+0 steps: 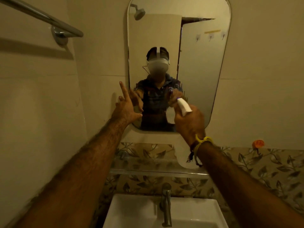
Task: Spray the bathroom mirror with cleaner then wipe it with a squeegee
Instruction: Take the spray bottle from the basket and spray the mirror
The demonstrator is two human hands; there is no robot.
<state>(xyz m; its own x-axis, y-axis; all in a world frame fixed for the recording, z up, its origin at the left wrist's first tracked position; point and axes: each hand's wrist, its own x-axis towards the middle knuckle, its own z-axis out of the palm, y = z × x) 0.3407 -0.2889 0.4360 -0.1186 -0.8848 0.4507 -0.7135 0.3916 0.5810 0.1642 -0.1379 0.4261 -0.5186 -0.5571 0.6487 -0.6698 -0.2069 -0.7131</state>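
Now right hand (189,124) grips unlabelled spray bottle (184,106) facing mirror (197,63).

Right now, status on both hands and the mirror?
Right hand shut on spray bottle, aimed at mirror. Left hand open, empty, near mirror's left edge. No squeegee visible.

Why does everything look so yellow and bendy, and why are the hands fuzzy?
Head view: dim, warm light tints the walls yellow; the wide-angle lens bows the towel bar and the mirror edges; the left hand and the right hand holding the spray bottle look smeared, likely by motion blur; the tap is fairly sharp.
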